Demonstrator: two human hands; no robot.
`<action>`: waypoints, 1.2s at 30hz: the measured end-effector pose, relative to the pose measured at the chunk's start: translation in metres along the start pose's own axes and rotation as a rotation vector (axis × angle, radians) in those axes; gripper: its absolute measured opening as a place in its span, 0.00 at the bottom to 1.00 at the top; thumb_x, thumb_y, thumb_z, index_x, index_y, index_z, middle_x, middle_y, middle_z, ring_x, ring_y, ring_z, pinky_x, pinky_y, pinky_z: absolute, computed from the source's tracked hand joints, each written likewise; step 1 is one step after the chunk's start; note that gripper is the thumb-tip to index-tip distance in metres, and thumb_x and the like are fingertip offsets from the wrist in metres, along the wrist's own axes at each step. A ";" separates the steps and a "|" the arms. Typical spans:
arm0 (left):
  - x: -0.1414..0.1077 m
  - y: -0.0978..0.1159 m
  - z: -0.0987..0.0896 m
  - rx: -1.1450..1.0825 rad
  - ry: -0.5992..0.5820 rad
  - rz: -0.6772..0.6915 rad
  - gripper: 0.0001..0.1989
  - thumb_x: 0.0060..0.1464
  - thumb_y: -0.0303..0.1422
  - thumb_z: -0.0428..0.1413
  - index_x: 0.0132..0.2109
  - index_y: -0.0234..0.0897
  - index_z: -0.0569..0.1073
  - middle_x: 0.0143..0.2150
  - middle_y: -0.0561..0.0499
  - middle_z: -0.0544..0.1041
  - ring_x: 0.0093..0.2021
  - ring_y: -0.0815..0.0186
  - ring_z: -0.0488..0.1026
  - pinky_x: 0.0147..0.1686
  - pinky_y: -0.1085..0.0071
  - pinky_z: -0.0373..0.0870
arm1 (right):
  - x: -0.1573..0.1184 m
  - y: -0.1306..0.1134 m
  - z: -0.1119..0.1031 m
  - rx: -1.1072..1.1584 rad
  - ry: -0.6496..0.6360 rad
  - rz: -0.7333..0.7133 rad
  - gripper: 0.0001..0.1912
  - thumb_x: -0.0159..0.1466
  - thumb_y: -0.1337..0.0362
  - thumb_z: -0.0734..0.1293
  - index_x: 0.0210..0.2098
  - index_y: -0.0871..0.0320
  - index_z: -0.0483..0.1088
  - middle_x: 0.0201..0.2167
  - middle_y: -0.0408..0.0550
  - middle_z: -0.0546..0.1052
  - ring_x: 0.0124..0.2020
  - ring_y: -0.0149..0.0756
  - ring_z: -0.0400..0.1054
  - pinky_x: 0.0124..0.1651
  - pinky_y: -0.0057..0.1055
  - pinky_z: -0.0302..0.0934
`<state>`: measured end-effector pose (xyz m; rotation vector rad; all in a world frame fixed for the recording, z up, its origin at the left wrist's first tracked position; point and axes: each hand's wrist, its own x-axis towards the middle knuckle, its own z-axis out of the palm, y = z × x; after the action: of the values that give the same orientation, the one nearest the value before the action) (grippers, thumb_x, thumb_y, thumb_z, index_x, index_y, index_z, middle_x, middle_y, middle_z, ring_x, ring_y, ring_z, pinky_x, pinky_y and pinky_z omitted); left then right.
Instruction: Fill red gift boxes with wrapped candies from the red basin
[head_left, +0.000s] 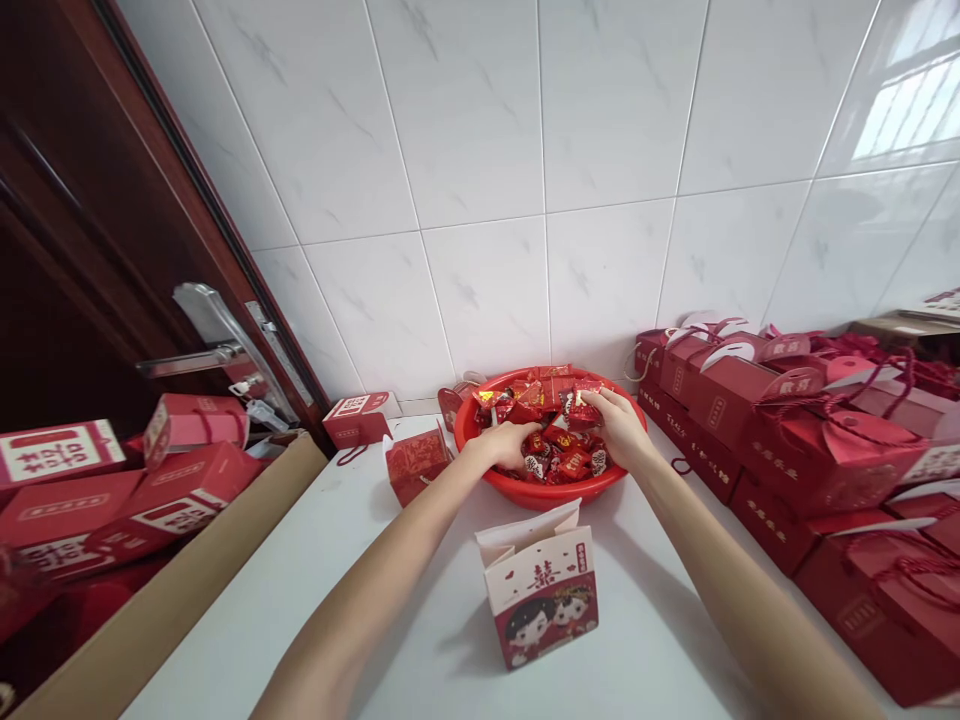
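Observation:
A red plastic basin (555, 494) full of red-wrapped candies (562, 437) stands against the tiled wall. At its left side my left hand (511, 443) reaches in, fingers down among the candies and partly hidden. My right hand (611, 420) is over the right side of the basin, its fingers closed round a wrapped candy. Between my forearms, nearer to me, an upright gift box (544, 600) with two cartoon figures has its top flaps open.
Small red boxes (360, 418) lie left of the basin. Stacked red gift boxes (780, 430) fill the right side. At the left, a carton (217, 570) holds more red boxes, beside a dark door (82, 200) with a metal handle.

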<state>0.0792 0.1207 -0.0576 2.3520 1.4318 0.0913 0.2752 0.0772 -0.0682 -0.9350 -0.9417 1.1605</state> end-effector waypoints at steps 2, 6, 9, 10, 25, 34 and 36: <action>-0.001 -0.001 0.003 0.035 -0.033 0.032 0.45 0.30 0.33 0.69 0.62 0.43 0.72 0.53 0.39 0.80 0.51 0.44 0.77 0.44 0.63 0.72 | 0.001 0.000 0.000 -0.009 0.003 0.000 0.19 0.47 0.51 0.75 0.25 0.53 0.65 0.25 0.42 0.75 0.31 0.41 0.72 0.32 0.35 0.67; 0.000 0.004 0.009 0.087 -0.094 0.073 0.44 0.33 0.36 0.67 0.62 0.40 0.71 0.56 0.35 0.78 0.54 0.42 0.75 0.48 0.60 0.72 | 0.000 -0.001 0.000 0.004 0.006 0.014 0.17 0.47 0.52 0.75 0.27 0.53 0.67 0.25 0.42 0.75 0.29 0.39 0.71 0.30 0.34 0.66; 0.004 0.007 0.010 0.108 -0.108 0.056 0.36 0.32 0.34 0.67 0.55 0.37 0.76 0.51 0.35 0.80 0.50 0.42 0.77 0.43 0.61 0.73 | -0.001 -0.003 0.002 0.012 0.029 0.023 0.16 0.46 0.53 0.76 0.26 0.53 0.68 0.25 0.41 0.74 0.28 0.37 0.69 0.28 0.32 0.65; 0.006 0.007 0.010 0.110 -0.126 0.043 0.32 0.32 0.34 0.67 0.51 0.37 0.78 0.49 0.35 0.81 0.47 0.43 0.78 0.41 0.61 0.73 | -0.002 -0.003 0.002 0.012 0.035 0.025 0.16 0.46 0.54 0.76 0.25 0.53 0.68 0.24 0.41 0.74 0.27 0.37 0.69 0.28 0.32 0.65; 0.024 0.025 0.007 0.283 -0.385 -0.006 0.20 0.39 0.34 0.65 0.43 0.35 0.80 0.47 0.41 0.82 0.45 0.54 0.79 0.39 0.70 0.73 | -0.001 -0.002 0.001 -0.019 0.034 -0.007 0.20 0.43 0.50 0.78 0.23 0.54 0.69 0.22 0.40 0.74 0.27 0.35 0.67 0.29 0.31 0.62; 0.029 0.007 0.011 -0.014 -0.425 0.067 0.10 0.40 0.33 0.64 0.33 0.36 0.76 0.31 0.52 0.79 0.34 0.62 0.75 0.32 0.73 0.67 | -0.002 -0.003 0.004 0.012 0.034 0.020 0.18 0.43 0.52 0.77 0.24 0.54 0.69 0.22 0.40 0.74 0.26 0.36 0.68 0.27 0.31 0.62; 0.029 0.004 0.010 -0.129 -0.407 0.075 0.08 0.40 0.33 0.64 0.31 0.36 0.76 0.28 0.54 0.76 0.31 0.63 0.73 0.31 0.72 0.66 | -0.001 -0.003 0.003 0.020 0.039 0.009 0.19 0.42 0.52 0.78 0.23 0.55 0.68 0.22 0.40 0.74 0.25 0.34 0.66 0.26 0.30 0.60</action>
<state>0.0988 0.1412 -0.0689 2.1612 1.1077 -0.2540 0.2726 0.0757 -0.0649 -0.9431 -0.8940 1.1532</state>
